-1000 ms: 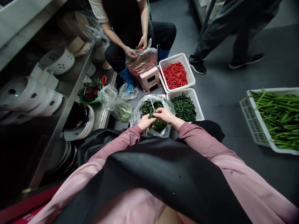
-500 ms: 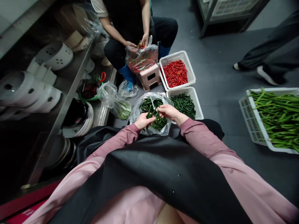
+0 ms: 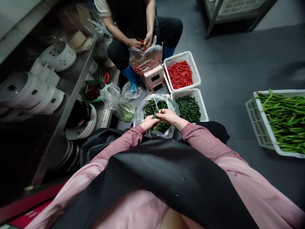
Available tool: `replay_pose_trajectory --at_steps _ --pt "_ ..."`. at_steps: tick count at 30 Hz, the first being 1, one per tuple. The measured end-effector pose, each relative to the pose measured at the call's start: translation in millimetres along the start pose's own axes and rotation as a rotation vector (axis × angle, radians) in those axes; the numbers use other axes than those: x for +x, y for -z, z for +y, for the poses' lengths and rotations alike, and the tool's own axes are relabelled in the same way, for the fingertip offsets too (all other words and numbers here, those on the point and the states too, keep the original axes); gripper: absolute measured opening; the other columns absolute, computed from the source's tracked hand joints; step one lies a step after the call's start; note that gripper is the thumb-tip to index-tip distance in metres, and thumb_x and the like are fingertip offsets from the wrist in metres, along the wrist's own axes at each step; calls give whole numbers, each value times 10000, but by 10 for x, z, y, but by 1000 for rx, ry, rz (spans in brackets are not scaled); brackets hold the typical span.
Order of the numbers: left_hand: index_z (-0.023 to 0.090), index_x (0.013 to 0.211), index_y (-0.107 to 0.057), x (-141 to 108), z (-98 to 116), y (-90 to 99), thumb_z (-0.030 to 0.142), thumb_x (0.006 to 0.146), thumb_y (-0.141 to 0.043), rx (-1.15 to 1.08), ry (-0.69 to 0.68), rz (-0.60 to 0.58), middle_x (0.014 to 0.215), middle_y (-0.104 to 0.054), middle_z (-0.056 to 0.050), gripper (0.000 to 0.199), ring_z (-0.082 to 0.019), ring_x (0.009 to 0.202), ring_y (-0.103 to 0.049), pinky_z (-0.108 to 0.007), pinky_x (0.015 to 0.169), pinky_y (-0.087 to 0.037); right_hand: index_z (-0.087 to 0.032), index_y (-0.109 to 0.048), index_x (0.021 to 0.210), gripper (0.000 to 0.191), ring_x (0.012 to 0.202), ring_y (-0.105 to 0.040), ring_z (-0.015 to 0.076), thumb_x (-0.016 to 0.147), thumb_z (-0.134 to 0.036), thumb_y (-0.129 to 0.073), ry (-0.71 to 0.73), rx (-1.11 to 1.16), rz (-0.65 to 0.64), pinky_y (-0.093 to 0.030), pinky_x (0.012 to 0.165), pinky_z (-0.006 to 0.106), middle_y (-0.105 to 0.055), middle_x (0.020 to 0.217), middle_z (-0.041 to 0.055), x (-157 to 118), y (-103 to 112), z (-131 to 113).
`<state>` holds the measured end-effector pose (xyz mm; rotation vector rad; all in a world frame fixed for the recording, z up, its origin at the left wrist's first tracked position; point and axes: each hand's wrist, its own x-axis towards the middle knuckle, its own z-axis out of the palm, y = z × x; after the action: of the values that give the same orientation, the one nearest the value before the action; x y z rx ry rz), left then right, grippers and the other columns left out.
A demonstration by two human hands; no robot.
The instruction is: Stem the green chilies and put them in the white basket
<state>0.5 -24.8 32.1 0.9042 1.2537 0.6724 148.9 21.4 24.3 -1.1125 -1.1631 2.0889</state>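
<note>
My left hand (image 3: 148,122) is closed around a few green chili peppers (image 3: 154,112) above an open clear plastic bag (image 3: 138,118). My right hand (image 3: 168,116) meets it from the right, its fingertips pinched at the same peppers; whether it has one of its own is too small to tell. More dark green chilies fill the bag below both hands. Touching the bag's right side is a white basket (image 3: 204,114) of green chilies. Behind that stands another white basket (image 3: 196,76) heaped with red chilies.
A co-worker (image 3: 133,28) sits opposite, handling red chilies over a bag on a pink stool (image 3: 152,78). To the left runs a metal shelf (image 3: 71,92) with white containers. A white crate (image 3: 262,127) of long green peppers stands at right. Knotted plastic bags (image 3: 125,109) lie near the shelf.
My right hand has moved left and closed in on my left hand, so the two now touch or nearly touch. The person walking at the right has gone out of view.
</note>
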Motion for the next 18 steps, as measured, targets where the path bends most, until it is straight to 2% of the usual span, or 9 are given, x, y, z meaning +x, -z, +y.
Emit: replay_pose_trajectory --at_steps 3,5,9,12,14,18 --pt "143 770 -495 12 -11 10 339 733 -660 -44 10 23 630 -607 -7 259 -60 353 -475 -181 324 -307 -172 -448 633 287 367 -297 27 740 -324 -667 64 -15 143 -193 328 157 -445 483 -57 41 22 5" --pt "149 774 -485 8 -9 32 357 740 -660 -17 18 54 616 -599 6 273 -58 352 -474 -176 324 -311 -170 -449 639 285 374 -291 25 758 -331 -651 73 12 204 -184 324 155 -456 505 -51 68 58 -9" --pt "146 675 -477 -8 6 55 382 745 -661 146 23 64 481 -512 47 308 -46 302 -408 -175 308 -284 -159 -477 666 248 373 -317 30 790 -318 -621 57 30 207 -211 319 149 -440 499 -52 85 82 -20" --pt "138 647 -496 -9 17 48 379 764 -641 246 13 110 456 -504 41 305 -57 303 -421 -181 307 -291 -161 -483 685 218 351 -317 37 838 -298 -557 30 22 242 -220 313 146 -398 451 -63 85 55 -9" --pt "131 672 -517 -8 13 48 385 770 -633 248 25 137 475 -526 32 296 -59 316 -439 -180 312 -300 -163 -481 698 196 341 -314 38 863 -265 -509 32 6 291 -216 310 143 -395 440 -66 86 45 -13" --pt "130 745 -532 -22 -23 65 413 746 -655 150 7 108 507 -546 37 309 -51 329 -447 -172 330 -309 -167 -488 743 154 335 -324 39 880 -236 -468 79 -38 349 -228 316 136 -396 435 -74 76 53 -54"
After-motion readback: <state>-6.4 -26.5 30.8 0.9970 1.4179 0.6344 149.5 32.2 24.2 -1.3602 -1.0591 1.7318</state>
